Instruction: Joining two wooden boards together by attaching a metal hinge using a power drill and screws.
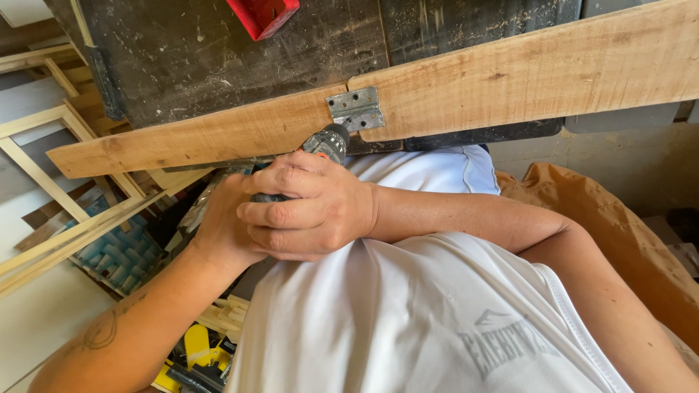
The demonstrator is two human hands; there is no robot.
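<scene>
Both hands are clenched together on one tool: the right hand (313, 211) wraps over the top with its fingers curled around the dark body of a power drill (320, 149), and the left hand (222, 229) sits underneath and behind it, mostly covered by the right, so its grip reads as closed on the same handle though its fingers are largely hidden. Only the drill's front end shows beyond the knuckles, a grey chuck with a touch of orange, and its long axis runs up and slightly right, away from the person's chest toward the desk (218, 65) edge. The tip meets a small metal hinge (355, 109) just above the hands; the bit itself cannot be made out, so whether it sits in a screw hole is unclear. The hinge lies flat across the joint where two long wooden boards meet end to end: the left board (189, 138) slopes down toward the left, and the right board (539, 73) rises to the right, both resting on the dark, dusty surface. The right hand is the nearer one to the hinge. A red plastic object (263, 14) sits farther back, light wooden frames (51, 167) lean at the left, and yellow-and-black tools (196, 356) lie on the floor below.
</scene>
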